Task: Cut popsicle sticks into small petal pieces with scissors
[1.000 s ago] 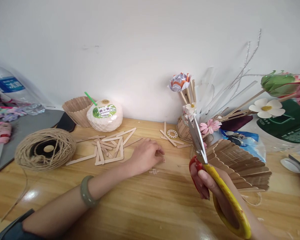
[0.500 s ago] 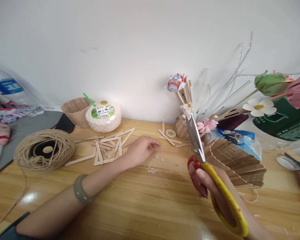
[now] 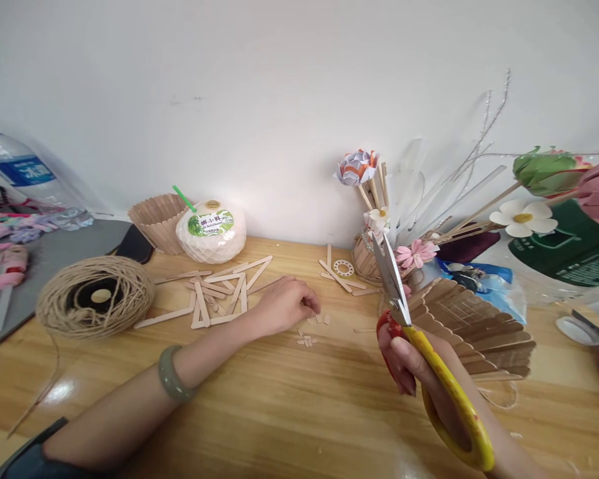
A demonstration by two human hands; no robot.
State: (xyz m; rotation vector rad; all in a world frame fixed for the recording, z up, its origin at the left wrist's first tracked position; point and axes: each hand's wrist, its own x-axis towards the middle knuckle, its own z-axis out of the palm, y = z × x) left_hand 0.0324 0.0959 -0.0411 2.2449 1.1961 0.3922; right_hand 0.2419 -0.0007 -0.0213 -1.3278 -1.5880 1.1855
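Note:
My right hand (image 3: pixel 414 362) is wrapped round the handles of a pair of scissors (image 3: pixel 392 273) with yellow and red grips. The blades point up and away, held above the wooden table. My left hand (image 3: pixel 289 306), a green bangle on its wrist, rests low over the table with fingers curled together. Whatever its fingertips may pinch is too small or hidden to name. Small cut wood pieces (image 3: pixel 307 341) lie just below and right of those fingertips. Left of that hand is a loose heap of craft sticks (image 3: pixel 219 293).
A ball of twine (image 3: pixel 97 296) sits at the left. Behind it stand a pleated wooden cup (image 3: pixel 157 219) and a wrapped coconut (image 3: pixel 212 233) with a green straw. On the right are paper flowers (image 3: pixel 523 217) and a craft-stick basket (image 3: pixel 479 329). A glue gun (image 3: pixel 10 273) lies far left.
My left hand has moved slightly right and down, its fingers curling in beside the small wood pieces. The scissors stay in my right hand, nearly still. The view has shifted a little.

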